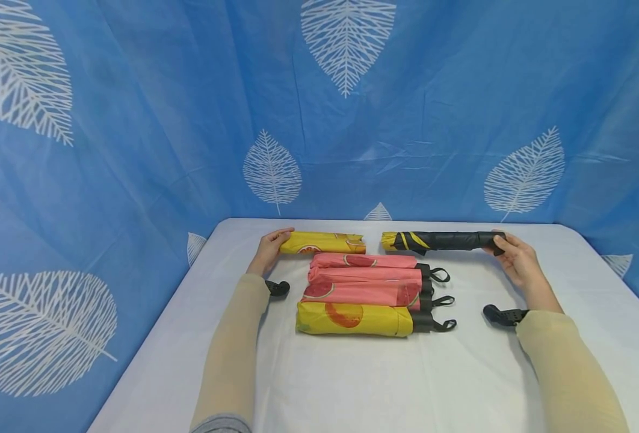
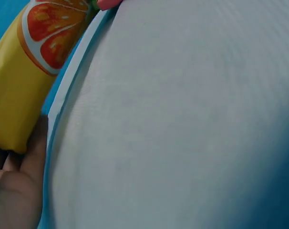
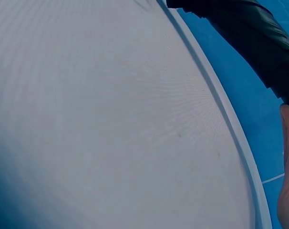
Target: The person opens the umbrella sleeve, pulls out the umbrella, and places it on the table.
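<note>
The two hands are well apart near the far edge of the surface. The left hand (image 1: pixel 269 248) grips the left end of a yellow roll (image 1: pixel 325 243) printed with orange slices; the right hand (image 1: pixel 516 257) is wrapped about the right end of a black-and-yellow roll (image 1: pixel 449 241). The two rolls lie roughly in line, their inner ends separated by a narrow gap. Whether either touches the surface I cannot tell. In the left wrist view the left hand and its roll are cut off by the frame, and some fingers are hidden behind the roll; in the right wrist view only part of the right hand shows at the border, with the roll's dark end running out of frame.

Just nearer than the held rolls, a stack of pink rolls (image 1: pixel 364 293) with watermelon prints lies side by side on the surface (image 1: pixel 346 385); they overlap so closely that their number is hard to make out. Against their near side lies another roll, the near yellow one (image 1: pixel 373 319). Black loops (image 1: pixel 443 300) stick out toward the right edge.

White cloth stretches from the stack to the near side, which the frame cuts off, and between the loops and the right forearm. Beyond the far edge hangs a blue curtain (image 1: pixel 406 120) with white leaves.
</note>
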The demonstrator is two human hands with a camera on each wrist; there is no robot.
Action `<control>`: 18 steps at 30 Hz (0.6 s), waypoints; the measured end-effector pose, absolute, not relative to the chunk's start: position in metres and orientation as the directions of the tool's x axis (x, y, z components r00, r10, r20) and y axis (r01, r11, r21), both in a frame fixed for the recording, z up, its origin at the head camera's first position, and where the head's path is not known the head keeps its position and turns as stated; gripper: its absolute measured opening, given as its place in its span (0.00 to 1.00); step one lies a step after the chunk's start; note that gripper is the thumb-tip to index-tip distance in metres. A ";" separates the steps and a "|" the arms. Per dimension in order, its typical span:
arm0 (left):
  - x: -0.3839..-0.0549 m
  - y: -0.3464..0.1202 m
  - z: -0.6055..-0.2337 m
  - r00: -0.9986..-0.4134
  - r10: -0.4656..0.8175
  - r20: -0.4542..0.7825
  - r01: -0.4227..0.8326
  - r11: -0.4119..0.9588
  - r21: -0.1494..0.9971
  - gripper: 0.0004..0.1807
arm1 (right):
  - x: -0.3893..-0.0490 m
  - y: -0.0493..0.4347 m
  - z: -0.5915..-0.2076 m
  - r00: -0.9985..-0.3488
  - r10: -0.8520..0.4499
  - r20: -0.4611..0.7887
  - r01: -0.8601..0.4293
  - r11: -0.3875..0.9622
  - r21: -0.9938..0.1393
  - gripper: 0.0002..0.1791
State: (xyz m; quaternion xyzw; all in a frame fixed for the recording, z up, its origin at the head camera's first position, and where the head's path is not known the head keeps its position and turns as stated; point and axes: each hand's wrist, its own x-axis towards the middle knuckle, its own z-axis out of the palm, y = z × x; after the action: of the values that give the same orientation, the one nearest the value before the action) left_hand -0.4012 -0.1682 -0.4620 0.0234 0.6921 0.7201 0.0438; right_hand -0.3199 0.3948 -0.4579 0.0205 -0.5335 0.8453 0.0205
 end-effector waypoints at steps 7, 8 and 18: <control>-0.404 -0.176 -0.455 -0.998 0.058 -0.009 -0.001 0.145 0.989 0.23 | -0.323 0.392 -0.462 -1.000 0.004 0.026 -0.025 -0.412 -0.911 0.16; -0.405 -0.178 -0.451 -0.998 0.054 -0.007 0.003 0.182 0.983 0.23 | -0.323 0.392 -0.463 -1.000 0.006 0.019 -0.020 -0.399 -0.917 0.19; -0.393 -0.166 -0.418 -0.954 0.255 0.159 0.213 0.202 0.956 0.23 | -0.325 0.403 -0.457 -0.998 -0.040 -0.052 0.062 -0.325 -0.944 0.29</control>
State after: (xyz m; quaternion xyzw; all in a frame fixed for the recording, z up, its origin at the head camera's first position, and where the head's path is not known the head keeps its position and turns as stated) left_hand -0.3927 -0.1665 -0.4183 0.1510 0.7751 0.6133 0.0168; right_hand -0.3248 0.4028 -0.4569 -0.0096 -0.5802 0.8138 -0.0313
